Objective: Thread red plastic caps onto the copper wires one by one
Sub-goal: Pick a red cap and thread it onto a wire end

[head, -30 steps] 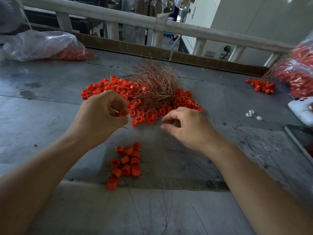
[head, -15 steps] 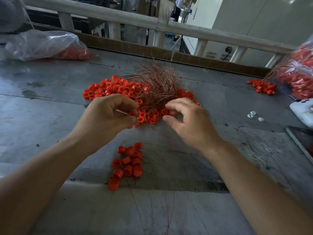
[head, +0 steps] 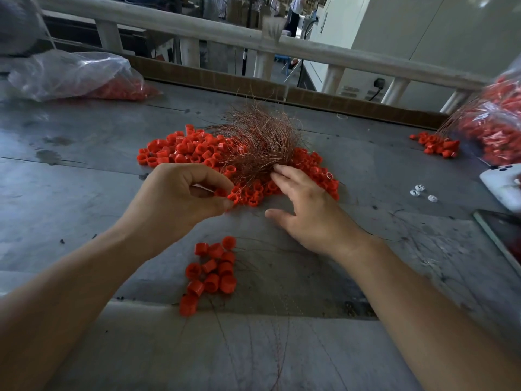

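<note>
A heap of loose red plastic caps [head: 186,149] lies mid-table, with a tangled bundle of copper wires [head: 259,136] on top of it. My left hand [head: 174,201] hovers at the heap's near edge, thumb and fingers curled and pinching a red cap [head: 222,193]. My right hand [head: 307,210] reaches forward with fingers stretched out, its fingertips touching the base of the wire bundle. Nearer to me sits a small cluster of red caps [head: 214,269] with thin copper wires [head: 282,334] trailing from them toward the table's front.
A clear plastic bag holding red caps [head: 81,76] lies at the back left. Another bag of caps [head: 496,119] and a small cap pile [head: 437,143] sit at the right. A white device [head: 501,187], three small white parts [head: 421,191] and a dark phone [head: 501,235] lie right. A white railing [head: 253,42] runs behind.
My right hand has moved forward from the near edge of the heap to the wire bundle and its fingers have spread. My left hand has shifted slightly right and forward, still pinching a cap.
</note>
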A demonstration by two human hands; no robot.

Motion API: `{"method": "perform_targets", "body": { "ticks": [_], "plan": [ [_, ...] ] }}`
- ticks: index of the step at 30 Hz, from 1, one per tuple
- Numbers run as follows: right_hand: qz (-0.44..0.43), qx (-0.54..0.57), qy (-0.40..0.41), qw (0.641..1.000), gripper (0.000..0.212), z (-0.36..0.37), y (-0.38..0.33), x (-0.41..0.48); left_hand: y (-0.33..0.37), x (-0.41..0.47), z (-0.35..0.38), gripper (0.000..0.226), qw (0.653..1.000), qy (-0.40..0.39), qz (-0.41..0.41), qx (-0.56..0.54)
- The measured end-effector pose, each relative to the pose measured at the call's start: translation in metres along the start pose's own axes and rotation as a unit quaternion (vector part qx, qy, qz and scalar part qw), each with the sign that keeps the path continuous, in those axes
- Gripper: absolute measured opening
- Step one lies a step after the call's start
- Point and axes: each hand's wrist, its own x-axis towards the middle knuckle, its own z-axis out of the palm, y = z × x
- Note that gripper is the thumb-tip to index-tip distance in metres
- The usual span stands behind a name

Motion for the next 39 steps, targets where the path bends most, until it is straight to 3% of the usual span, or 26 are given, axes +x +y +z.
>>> {"method": "perform_targets", "body": {
  "ticks": [6,13,16,18,24,30,39],
  "plan": [
    [-0.031,0.052,0.171,0.983,0.017,-0.009,-0.006,-0.001,-0.003,0.001,0.001,0.04,1.0,0.006,0.011,-0.003],
    [-0.053,0.037,0.207,0.976,0.0,-0.011,-0.008,-0.003,-0.002,0.001,0.002,0.03,0.999,-0.012,0.004,-0.029],
    [-0.067,0.027,0.22,0.973,0.004,-0.014,-0.009,-0.004,-0.001,0.001,0.003,0.02,0.999,-0.014,0.009,-0.046],
    [-0.066,0.051,0.225,0.971,0.005,-0.014,-0.011,-0.005,-0.001,0.001,0.003,0.027,0.999,-0.015,0.019,-0.03],
    [-0.116,0.093,0.315,0.938,0.008,-0.019,-0.014,-0.008,0.003,-0.001,0.002,0.02,0.998,-0.033,0.027,-0.051],
    [-0.183,0.106,0.273,0.938,0.005,-0.016,-0.022,-0.013,0.013,-0.004,0.003,0.03,0.99,-0.06,0.022,-0.127],
    [-0.211,0.062,0.257,0.941,0.006,-0.02,-0.025,-0.017,0.017,-0.006,0.006,0.032,0.986,-0.083,0.078,-0.121]
  ]
}}
